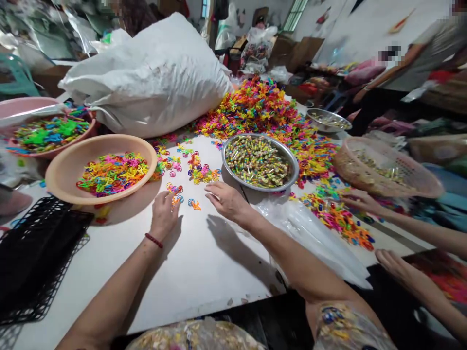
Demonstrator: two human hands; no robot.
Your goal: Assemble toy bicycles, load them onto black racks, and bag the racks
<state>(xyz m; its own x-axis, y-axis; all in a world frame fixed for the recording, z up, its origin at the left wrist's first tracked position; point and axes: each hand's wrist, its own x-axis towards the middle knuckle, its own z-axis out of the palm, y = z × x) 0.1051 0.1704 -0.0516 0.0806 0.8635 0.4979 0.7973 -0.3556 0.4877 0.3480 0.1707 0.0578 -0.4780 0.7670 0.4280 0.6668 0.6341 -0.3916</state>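
Observation:
My left hand (164, 213), with a dark red bead bracelet on its wrist, is low over the white table (204, 272). Its fingers are loosely curled but apart, beside a few small coloured plastic pieces (176, 189) with round wheel-like parts. To its right, my right hand (226, 200) has its fingers spread and holds nothing that I can see. Between the hands lies an orange and blue piece (195, 204). Just beyond the right fingertips is a small cluster of yellow, pink and red pieces (204, 174).
A peach basin (54, 167) of coloured pieces stands left; a metal bowl (233, 182) of small striped tubes is right. Behind rise a large white sack (153, 78) and a coloured heap (259, 107). Clear plastic bags (310, 238) lie near a co-worker's hands (365, 201).

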